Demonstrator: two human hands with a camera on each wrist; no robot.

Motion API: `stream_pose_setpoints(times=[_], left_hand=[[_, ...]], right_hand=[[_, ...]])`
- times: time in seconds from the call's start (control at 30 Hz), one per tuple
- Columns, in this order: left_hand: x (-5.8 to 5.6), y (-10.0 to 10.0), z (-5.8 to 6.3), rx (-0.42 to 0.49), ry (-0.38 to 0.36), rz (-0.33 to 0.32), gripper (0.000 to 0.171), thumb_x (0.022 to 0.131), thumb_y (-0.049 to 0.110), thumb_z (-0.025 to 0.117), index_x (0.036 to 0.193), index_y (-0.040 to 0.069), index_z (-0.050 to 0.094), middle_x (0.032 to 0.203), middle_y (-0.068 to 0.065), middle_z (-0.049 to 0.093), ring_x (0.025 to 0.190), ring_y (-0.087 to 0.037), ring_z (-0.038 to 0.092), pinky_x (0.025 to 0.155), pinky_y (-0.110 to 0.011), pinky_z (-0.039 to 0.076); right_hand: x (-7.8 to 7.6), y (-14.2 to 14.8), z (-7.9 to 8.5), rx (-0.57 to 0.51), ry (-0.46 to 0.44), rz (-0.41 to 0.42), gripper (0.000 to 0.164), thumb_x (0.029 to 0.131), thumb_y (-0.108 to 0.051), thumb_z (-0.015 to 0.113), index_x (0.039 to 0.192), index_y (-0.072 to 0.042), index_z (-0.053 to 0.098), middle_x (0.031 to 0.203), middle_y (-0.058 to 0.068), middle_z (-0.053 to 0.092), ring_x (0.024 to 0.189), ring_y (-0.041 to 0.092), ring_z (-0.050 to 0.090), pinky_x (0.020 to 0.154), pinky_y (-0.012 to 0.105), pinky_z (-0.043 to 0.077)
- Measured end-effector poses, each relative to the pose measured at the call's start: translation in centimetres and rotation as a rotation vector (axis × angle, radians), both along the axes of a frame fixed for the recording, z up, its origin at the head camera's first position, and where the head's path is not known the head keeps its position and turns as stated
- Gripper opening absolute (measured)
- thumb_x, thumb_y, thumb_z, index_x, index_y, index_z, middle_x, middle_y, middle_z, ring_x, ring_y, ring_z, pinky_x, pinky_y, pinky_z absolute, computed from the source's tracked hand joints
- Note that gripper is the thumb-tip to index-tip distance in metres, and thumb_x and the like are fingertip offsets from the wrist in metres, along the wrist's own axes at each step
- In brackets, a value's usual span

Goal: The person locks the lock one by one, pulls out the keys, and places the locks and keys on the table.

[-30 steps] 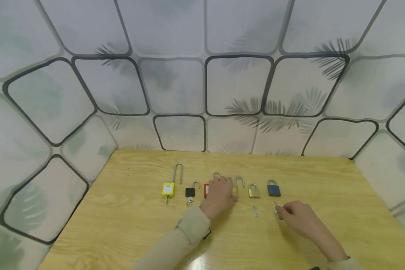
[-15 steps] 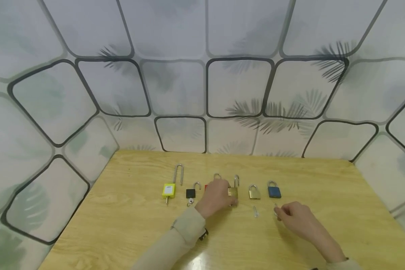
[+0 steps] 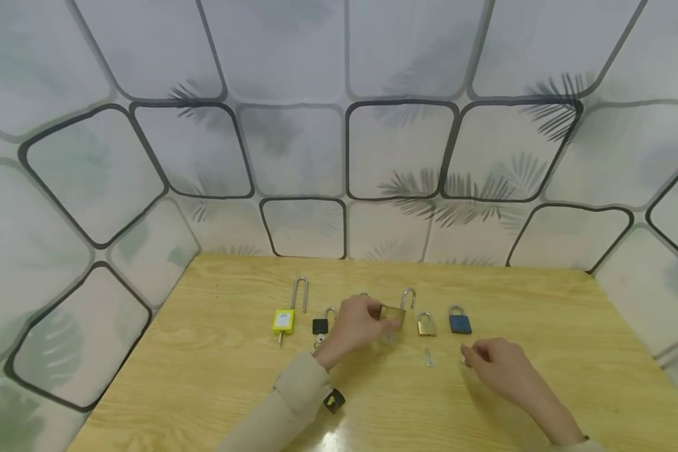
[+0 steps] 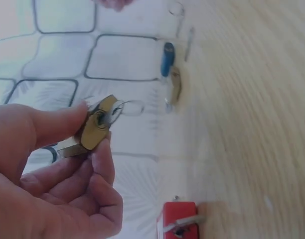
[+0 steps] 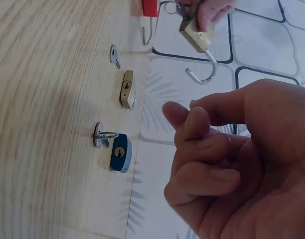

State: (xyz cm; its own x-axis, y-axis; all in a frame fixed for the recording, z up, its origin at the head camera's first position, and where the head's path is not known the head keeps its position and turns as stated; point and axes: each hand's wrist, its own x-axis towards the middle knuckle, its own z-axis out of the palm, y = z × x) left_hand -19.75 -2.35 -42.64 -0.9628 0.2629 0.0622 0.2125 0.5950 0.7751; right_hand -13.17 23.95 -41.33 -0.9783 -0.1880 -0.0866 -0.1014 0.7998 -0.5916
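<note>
My left hand [image 3: 355,325] grips a brass padlock [image 3: 393,316] between thumb and fingers, raised off the table. Its shackle stands open, and a key with a ring [image 4: 111,115] sits in its keyhole, clear in the left wrist view. My right hand [image 3: 500,367] hovers near the front of the blue padlock [image 3: 460,324], fingers loosely curled with nothing visible between them. A key on a ring [image 5: 98,135] lies by that blue lock in the right wrist view. Between the hands, a smaller brass padlock [image 3: 427,328] is closed, with a loose key [image 3: 429,357] before it.
Left of the hands lie a yellow padlock [image 3: 283,321] with a long open shackle and a black padlock [image 3: 319,326], its key inserted. A red padlock [image 4: 181,219] is mostly behind my left hand in the head view. A patterned curtain [image 3: 305,150] borders the wooden table [image 3: 203,376].
My left hand has picked up the brass padlock, lifted it and turned it, so its open shackle now points to the right. The right hand has stayed almost still.
</note>
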Motion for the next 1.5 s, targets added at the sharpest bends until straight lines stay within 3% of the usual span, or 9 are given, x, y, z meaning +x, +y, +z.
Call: stream_pose_setpoints(times=[0.2, 0.43, 0.63, 0.83, 1.03, 1.5], left_hand=[[1.1, -0.6, 0.6, 0.15, -0.069, 0.006, 0.026, 0.077, 0.034, 0.081, 0.086, 0.01, 0.078, 0.085, -0.001, 0.071, 0.075, -0.012, 0.059, 0.066, -0.034, 0.053], [2.5, -0.9, 0.5, 0.241, -0.16, -0.023, 0.031, 0.074, 0.035, 0.083, 0.093, 0.012, 0.076, 0.085, 0.001, 0.074, 0.075, -0.009, 0.064, 0.071, -0.035, 0.058], [3.6, -0.7, 0.2, 0.24, -0.147, -0.065, 0.03, 0.074, 0.034, 0.083, 0.094, 0.012, 0.076, 0.083, 0.002, 0.074, 0.072, -0.007, 0.064, 0.069, -0.032, 0.057], [4.5, -0.7, 0.2, 0.266, -0.142, -0.105, 0.024, 0.074, 0.03, 0.083, 0.089, 0.012, 0.076, 0.078, 0.001, 0.074, 0.067, -0.007, 0.064, 0.063, -0.027, 0.056], [5.3, -0.3, 0.1, 0.308, -0.156, -0.116, 0.023, 0.074, 0.025, 0.084, 0.089, 0.009, 0.077, 0.079, -0.003, 0.076, 0.065, -0.006, 0.065, 0.061, -0.024, 0.056], [6.0, 0.3, 0.0, 0.379, -0.177, -0.15, 0.021, 0.074, 0.022, 0.084, 0.09, 0.01, 0.078, 0.081, -0.003, 0.077, 0.065, -0.007, 0.066, 0.061, -0.023, 0.057]], right_hand=[[0.1, -0.5, 0.2, -0.03, 0.116, -0.035, 0.029, 0.099, -0.021, 0.057, 0.074, -0.01, 0.067, 0.054, -0.005, 0.051, 0.046, 0.009, 0.041, 0.042, 0.024, 0.037], [0.2, -1.2, 0.3, -0.107, 0.372, -0.092, 0.014, 0.093, -0.018, 0.066, 0.089, -0.007, 0.072, 0.057, -0.003, 0.057, 0.047, 0.007, 0.046, 0.04, 0.022, 0.041], [0.4, -1.6, 0.8, -0.238, 0.502, -0.069, 0.011, 0.087, -0.009, 0.073, 0.098, -0.007, 0.074, 0.065, -0.001, 0.063, 0.05, 0.005, 0.049, 0.04, 0.014, 0.043], [0.3, -2.2, 0.9, -0.326, 0.597, 0.041, 0.02, 0.08, 0.002, 0.077, 0.098, -0.006, 0.074, 0.073, -0.004, 0.065, 0.063, 0.004, 0.057, 0.048, 0.01, 0.051], [0.0, -2.6, 0.7, -0.3, 0.634, 0.117, 0.024, 0.076, 0.005, 0.078, 0.097, -0.007, 0.075, 0.074, -0.007, 0.063, 0.063, 0.002, 0.054, 0.044, 0.012, 0.049], [-0.3, -2.8, 0.1, -0.265, 0.655, 0.112, 0.025, 0.074, 0.006, 0.079, 0.093, -0.009, 0.074, 0.076, -0.008, 0.066, 0.063, 0.002, 0.056, 0.043, 0.011, 0.048]])
